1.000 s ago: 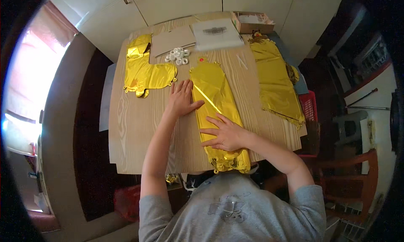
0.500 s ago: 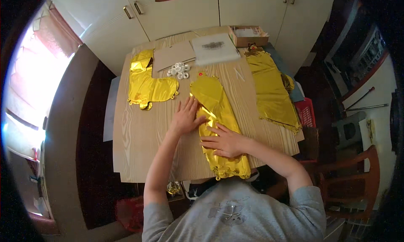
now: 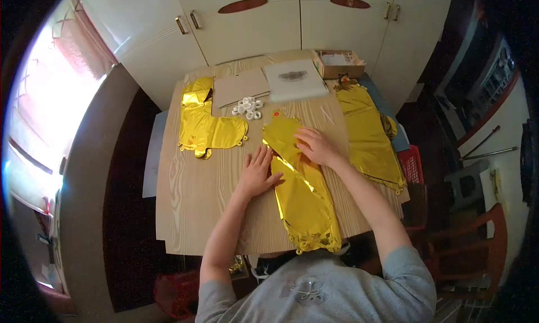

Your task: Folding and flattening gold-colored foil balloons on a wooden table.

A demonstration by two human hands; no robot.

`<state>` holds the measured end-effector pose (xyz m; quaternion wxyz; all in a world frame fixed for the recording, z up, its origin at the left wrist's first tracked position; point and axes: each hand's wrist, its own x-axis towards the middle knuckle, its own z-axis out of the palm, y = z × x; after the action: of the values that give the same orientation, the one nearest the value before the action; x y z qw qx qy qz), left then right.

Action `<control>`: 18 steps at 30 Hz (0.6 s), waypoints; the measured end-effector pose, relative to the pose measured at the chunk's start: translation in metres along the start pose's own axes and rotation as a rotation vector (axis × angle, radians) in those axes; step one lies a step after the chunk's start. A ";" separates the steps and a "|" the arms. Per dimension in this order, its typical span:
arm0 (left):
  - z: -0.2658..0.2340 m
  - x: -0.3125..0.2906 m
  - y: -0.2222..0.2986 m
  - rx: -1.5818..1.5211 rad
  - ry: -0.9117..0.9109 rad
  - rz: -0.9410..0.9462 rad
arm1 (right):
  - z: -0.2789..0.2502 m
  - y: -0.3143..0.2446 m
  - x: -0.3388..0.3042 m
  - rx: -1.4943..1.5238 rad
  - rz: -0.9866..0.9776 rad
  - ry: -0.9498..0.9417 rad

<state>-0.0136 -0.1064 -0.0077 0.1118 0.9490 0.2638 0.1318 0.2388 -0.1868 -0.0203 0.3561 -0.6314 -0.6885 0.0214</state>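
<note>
A flat gold foil balloon (image 3: 300, 180) lies lengthwise on the table in front of me, with a small red dot near its far end and tabs along its edge. My left hand (image 3: 259, 174) rests open at the balloon's left edge, fingers stretched out and thumb spread toward the foil. On the far right part of the same balloon, the fingers of my right hand (image 3: 319, 148) press down, slightly bent and apart. More flat gold foil lies on both sides: an L-shaped balloon (image 3: 208, 126) on the left and a larger one (image 3: 368, 135) on the right.
White rings (image 3: 247, 107) cluster beyond the balloon, with thin white sticks (image 3: 327, 114) to their right. At the back are a cardboard sheet (image 3: 242, 89), a clear plastic bag (image 3: 295, 87) and a cardboard box (image 3: 338, 64). A red basket (image 3: 411, 164) stands beyond the table's right edge.
My right hand has moved away from me along the foil, from the balloon's near middle to its far right edge. The left hand stays by the left edge. The view has shifted slightly.
</note>
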 end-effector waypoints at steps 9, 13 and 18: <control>-0.049 0.111 -0.154 0.242 0.112 -0.180 | 0.014 0.010 -0.004 0.011 0.081 0.172; -0.041 0.162 -0.201 0.235 0.026 -0.180 | 0.013 0.011 -0.007 -0.014 0.074 0.211; -0.026 0.195 -0.279 0.589 -0.085 0.033 | 0.015 -0.003 0.008 0.063 0.031 0.217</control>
<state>0.0077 0.2337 -0.0243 -0.1597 0.9493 0.2705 0.0114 0.2290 -0.1742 -0.0269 0.4479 -0.6291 -0.6350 -0.0196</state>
